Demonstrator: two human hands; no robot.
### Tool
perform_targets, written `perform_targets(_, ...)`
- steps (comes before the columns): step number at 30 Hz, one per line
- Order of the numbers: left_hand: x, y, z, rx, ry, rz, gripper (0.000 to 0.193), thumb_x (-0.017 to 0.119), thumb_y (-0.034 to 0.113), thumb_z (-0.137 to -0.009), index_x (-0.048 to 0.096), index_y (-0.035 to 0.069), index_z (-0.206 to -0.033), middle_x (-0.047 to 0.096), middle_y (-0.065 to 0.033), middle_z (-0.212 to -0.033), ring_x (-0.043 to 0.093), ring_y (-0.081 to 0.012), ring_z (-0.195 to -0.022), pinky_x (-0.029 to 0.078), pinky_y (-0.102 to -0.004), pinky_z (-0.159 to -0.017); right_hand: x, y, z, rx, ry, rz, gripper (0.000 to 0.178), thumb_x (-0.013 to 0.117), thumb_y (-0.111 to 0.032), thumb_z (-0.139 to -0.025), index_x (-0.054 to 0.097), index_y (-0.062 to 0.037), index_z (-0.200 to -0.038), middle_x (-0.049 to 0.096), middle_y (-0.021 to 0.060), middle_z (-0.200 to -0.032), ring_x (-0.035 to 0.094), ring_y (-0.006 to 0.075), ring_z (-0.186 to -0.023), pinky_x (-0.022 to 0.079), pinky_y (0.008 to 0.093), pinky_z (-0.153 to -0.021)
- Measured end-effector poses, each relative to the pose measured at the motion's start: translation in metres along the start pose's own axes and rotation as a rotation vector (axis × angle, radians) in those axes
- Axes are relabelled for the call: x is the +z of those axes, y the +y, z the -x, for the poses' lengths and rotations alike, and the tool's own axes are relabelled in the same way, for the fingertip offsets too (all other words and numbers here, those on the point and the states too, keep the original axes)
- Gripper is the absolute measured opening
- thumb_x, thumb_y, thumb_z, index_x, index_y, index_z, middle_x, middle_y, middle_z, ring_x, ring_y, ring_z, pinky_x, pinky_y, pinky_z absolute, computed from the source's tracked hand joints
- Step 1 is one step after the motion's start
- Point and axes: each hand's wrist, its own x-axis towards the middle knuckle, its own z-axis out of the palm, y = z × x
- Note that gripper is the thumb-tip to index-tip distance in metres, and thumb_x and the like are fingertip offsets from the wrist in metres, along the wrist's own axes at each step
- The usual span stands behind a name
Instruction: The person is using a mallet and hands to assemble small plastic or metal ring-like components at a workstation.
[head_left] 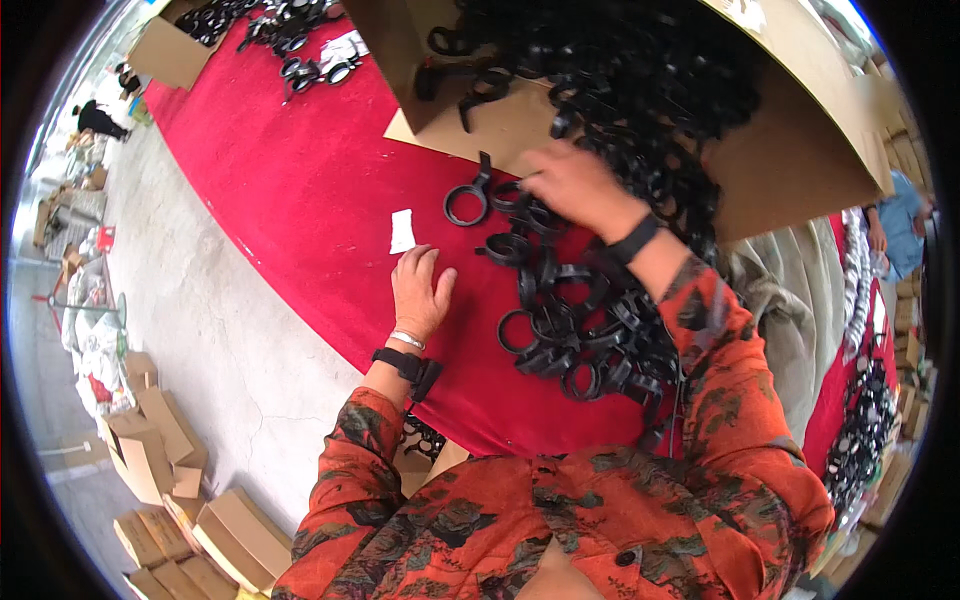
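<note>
My left hand [420, 295] rests on the red cloth with its fingers stretched out and nothing in them. Just beyond its fingertips lies a small white slip of paper [402, 231]. My right hand [580, 188] is over black ring-shaped parts at the mouth of a large cardboard box [790, 170]; its fingers are smeared by motion, so I cannot make out whether they hold anything. One black ring with a short handle [466, 205] lies flat between my hands. A loose heap of black rings [583, 378] spreads in front of my right forearm.
The box is tipped toward me, and more black rings [650, 80] spill from it. Another pile of black parts [290, 40] lies at the far end of the red-covered table [290, 190]. Cardboard boxes [160, 440] stand on the floor at left. Another person [902, 225] is at right.
</note>
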Motion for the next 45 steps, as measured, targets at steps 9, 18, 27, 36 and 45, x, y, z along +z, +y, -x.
perform_targets(9,0.001,-0.036,0.018,-0.057,-0.239,-0.289,0.073,0.059,0.048,-0.083,0.043,0.005,-0.139,0.033,-0.0209,-0.148,0.026,-0.0354,-0.141,0.016,-0.0521,-0.114,0.090,-0.028,-0.140,-0.066,-0.843,0.333,0.031,0.069,-0.033,-0.075,0.074,-0.0098,-0.095,0.069,0.0166,-0.104,0.064,0.0330,-0.103,0.050,0.0474,-0.085)
perform_targets(18,0.020,-0.026,0.015,-0.011,-0.268,-0.126,0.071,0.057,0.049,-0.087,0.042,0.006,-0.141,0.033,-0.0226,-0.148,0.027,-0.0375,-0.140,0.019,-0.0532,-0.113,0.176,0.122,-0.263,0.212,-0.072,0.018,0.082,0.059,-0.006,-0.077,0.026,-0.0211,-0.151,0.034,0.0163,-0.151,0.034,0.0356,-0.138,0.031,0.0432,-0.113)
perform_targets(27,0.014,-0.023,0.028,-0.032,-0.238,-0.314,0.072,0.052,0.050,-0.088,0.039,0.007,-0.144,0.031,-0.0196,-0.151,0.024,-0.0339,-0.142,0.018,-0.0508,-0.115,0.087,0.111,-0.064,0.278,-0.337,-0.154,0.033,0.050,-0.007,-0.082,0.065,-0.0119,-0.110,0.064,0.0191,-0.114,0.059,0.0381,-0.110,0.047,0.0431,-0.094)
perform_targets(36,-0.066,0.111,0.036,-0.134,-0.275,0.360,0.042,0.060,0.029,-0.091,0.057,0.000,-0.122,0.059,-0.0183,-0.121,0.058,-0.0255,-0.114,0.047,-0.0393,-0.095,-0.100,0.029,0.162,0.170,-0.037,-0.081,0.031,0.060,-0.017,-0.081,0.064,-0.0053,-0.110,0.065,0.0194,-0.104,0.060,0.0393,-0.100,0.049,0.0459,-0.087)
perform_targets(45,-0.265,0.386,0.103,0.712,-0.061,0.868,0.045,0.049,0.036,-0.097,0.061,-0.006,-0.107,0.062,-0.0217,-0.102,0.065,-0.0254,-0.083,0.053,-0.0359,-0.078,-0.211,-0.059,0.428,0.380,-0.179,-0.446,0.035,0.060,-0.026,-0.092,0.062,-0.0012,-0.116,0.068,0.0166,-0.101,0.064,0.0283,-0.092,0.049,0.0366,-0.084)
